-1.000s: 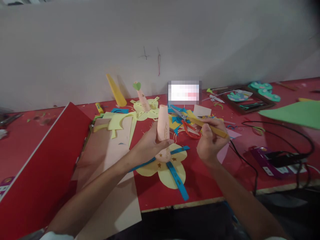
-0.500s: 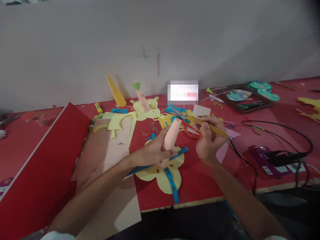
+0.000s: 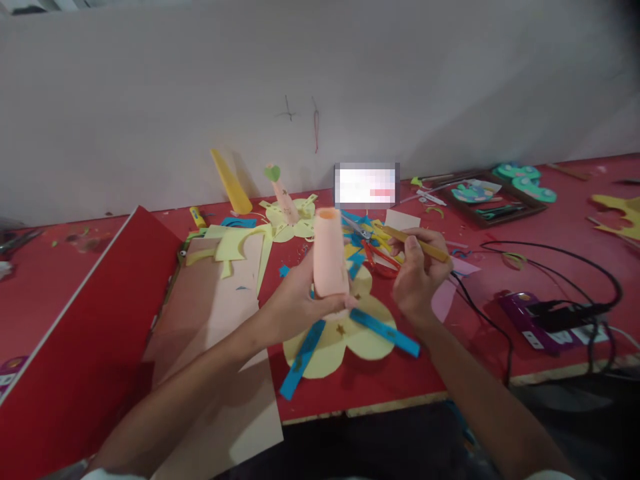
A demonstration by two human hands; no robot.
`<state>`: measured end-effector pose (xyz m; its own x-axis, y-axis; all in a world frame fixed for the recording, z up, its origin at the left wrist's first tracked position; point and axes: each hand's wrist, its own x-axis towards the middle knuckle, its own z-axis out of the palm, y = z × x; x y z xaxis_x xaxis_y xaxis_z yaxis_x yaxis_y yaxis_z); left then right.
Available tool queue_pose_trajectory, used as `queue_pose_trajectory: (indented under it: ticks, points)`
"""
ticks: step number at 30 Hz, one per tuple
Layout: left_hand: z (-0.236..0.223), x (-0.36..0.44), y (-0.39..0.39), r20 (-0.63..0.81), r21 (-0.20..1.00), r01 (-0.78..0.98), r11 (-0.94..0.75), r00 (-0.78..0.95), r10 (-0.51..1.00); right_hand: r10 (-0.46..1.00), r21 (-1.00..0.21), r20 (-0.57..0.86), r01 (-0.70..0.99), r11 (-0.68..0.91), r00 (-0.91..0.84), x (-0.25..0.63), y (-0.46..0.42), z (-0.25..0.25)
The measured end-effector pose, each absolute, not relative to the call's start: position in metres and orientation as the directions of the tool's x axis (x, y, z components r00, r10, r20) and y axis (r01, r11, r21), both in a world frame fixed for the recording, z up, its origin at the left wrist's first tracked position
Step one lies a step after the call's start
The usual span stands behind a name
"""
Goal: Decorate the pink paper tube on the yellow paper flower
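My left hand (image 3: pixel 305 293) is wrapped round a peach paper tube (image 3: pixel 329 253), held upright with its open top towards me. At its foot spreads a yellow petal-shaped base (image 3: pixel 320 353) with small brown stars and blue strips (image 3: pixel 385 330) reaching outward. To the right, my right hand (image 3: pixel 420 273) pinches a slim yellow stick-shaped tool (image 3: pixel 433 251), its far end pointing left; I cannot make out its tip. Red-handled scissors (image 3: pixel 373 250) lie among blue and yellow scraps between the hands. Behind stands a similar paper piece (image 3: pixel 287 203) with a green heart on top.
A red board (image 3: pixel 95 327) leans at left beside large peach sheets (image 3: pixel 215 373). A yellow cone (image 3: pixel 233 183) and a blurred screen (image 3: pixel 367 185) stand by the wall. On the right are a brown tray (image 3: pixel 520 217), a purple power strip (image 3: pixel 525 320) and black cables.
My left hand has turned the paper tube and its base, bringing the tube upright and swinging the blue strips round. The right hand has barely moved, still holding the yellow tool.
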<state>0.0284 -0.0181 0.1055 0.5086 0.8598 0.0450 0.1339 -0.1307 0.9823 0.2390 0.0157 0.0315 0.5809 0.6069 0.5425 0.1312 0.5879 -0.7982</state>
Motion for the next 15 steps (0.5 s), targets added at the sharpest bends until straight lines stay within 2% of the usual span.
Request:
queue_pose_trajectory:
  ticks: [3, 6, 9, 11, 15]
  points:
    - [0.085, 0.033, -0.013, 0.146, 0.971, 0.142, -0.191, 0.274, 0.950, 0.604, -0.782, 0.568, 0.140, 0.607, 0.559, 0.238, 0.016, 0.030]
    - [0.060, 0.036, -0.006, 0.133, 0.961, 0.212, -0.178, 0.214, 0.968, 0.605, -0.779, 0.587, 0.172, 0.603, 0.537, 0.238, 0.015, 0.030]
    - [0.045, 0.039, 0.001, 0.095, 0.955, 0.254, -0.156, 0.236, 0.967, 0.596, -0.757, 0.633, 0.234, 0.610, 0.494, 0.237, 0.011, 0.031]
    - [0.039, 0.039, 0.005, 0.083, 0.966, 0.211, -0.146, 0.283, 0.956, 0.542, -0.697, 0.710, 0.340, 0.632, 0.449, 0.234, 0.005, 0.031]
    - [0.032, 0.038, 0.012, 0.100, 0.981, 0.124, -0.150, 0.341, 0.935, 0.397, -0.458, 0.888, 0.510, 0.728, 0.230, 0.229, -0.006, 0.030]
